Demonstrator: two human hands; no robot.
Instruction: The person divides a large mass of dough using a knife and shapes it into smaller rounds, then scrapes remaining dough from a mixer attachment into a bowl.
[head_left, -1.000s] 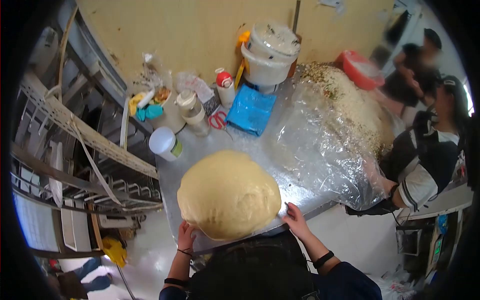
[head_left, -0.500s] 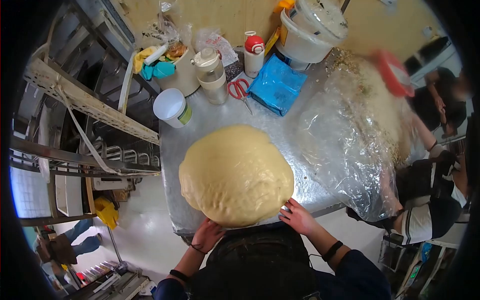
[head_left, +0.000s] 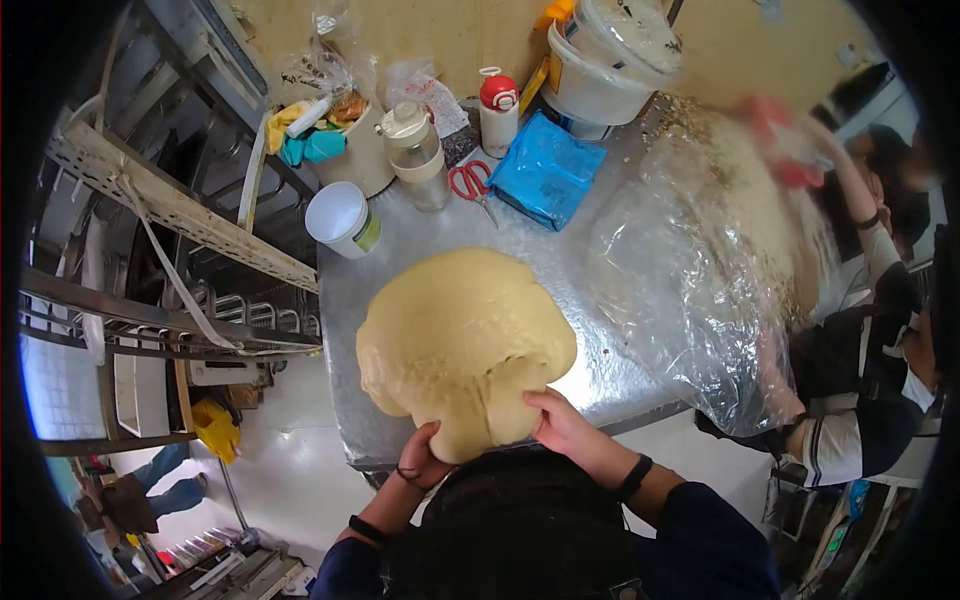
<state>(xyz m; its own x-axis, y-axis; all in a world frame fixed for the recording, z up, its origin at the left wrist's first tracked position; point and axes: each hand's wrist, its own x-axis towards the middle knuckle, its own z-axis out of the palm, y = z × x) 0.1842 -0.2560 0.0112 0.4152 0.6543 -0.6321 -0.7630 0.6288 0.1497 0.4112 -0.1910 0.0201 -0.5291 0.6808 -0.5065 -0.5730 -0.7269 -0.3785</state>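
A large mound of pale yellow dough (head_left: 460, 320) lies on the metal table (head_left: 400, 225) at its near edge. My left hand (head_left: 426, 455) grips the near left part of the dough from the side, its fingers partly hidden beneath it. On the near right, my right hand (head_left: 560, 420) holds the dough's edge, thumb on top and fingers tucked under. Between the two hands the dough is drawn toward my body, with folds and a crease running down its front.
Behind the dough stand a white tub (head_left: 338, 215), a clear bottle (head_left: 418, 160), red-handled scissors (head_left: 470, 185) and a blue packet (head_left: 550, 170). A plastic sheet (head_left: 680, 290) covers the right side, where a co-worker's arm (head_left: 850, 180) moves a blurred red container (head_left: 775, 130). Metal racks (head_left: 190, 220) stand left.
Both hands have closed on the dough's near edge and pulled it toward me, creasing its smooth front. At right, the co-worker's red container has moved and blurred.
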